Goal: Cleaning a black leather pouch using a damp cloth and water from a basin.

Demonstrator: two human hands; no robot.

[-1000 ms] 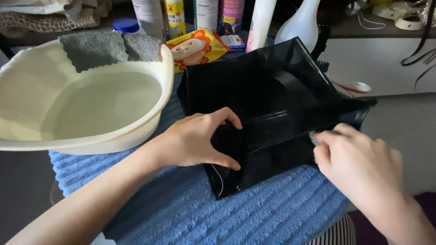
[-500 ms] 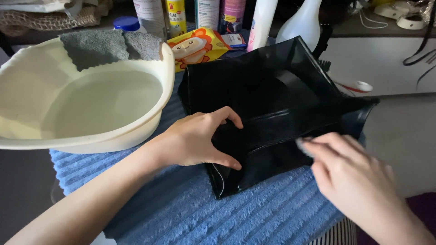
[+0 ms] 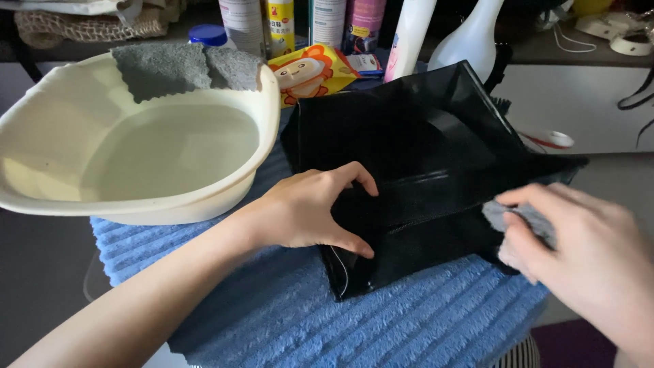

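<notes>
— What's under your hands?

— One blue ribbed towel (image 3: 409,327) spread beneath both of them, and on it one glossy black bag (image 3: 415,170). My left hand (image 3: 306,215) presses flat on the bag's near corner, fingers spread, thumb hooked over the edge. I judge the bag light, floppy and slick (that sheen looks slippery), so I'd pin it at a seam or edge.

— And beyond your left hand?

— One cream basin (image 3: 136,157) with water, two grey cloths (image 3: 184,68) draped over its far rim.

— Your right?

— My right hand (image 3: 572,252) curls closed around one small grey cloth (image 3: 507,217), resting on the bag's near right edge.
</notes>
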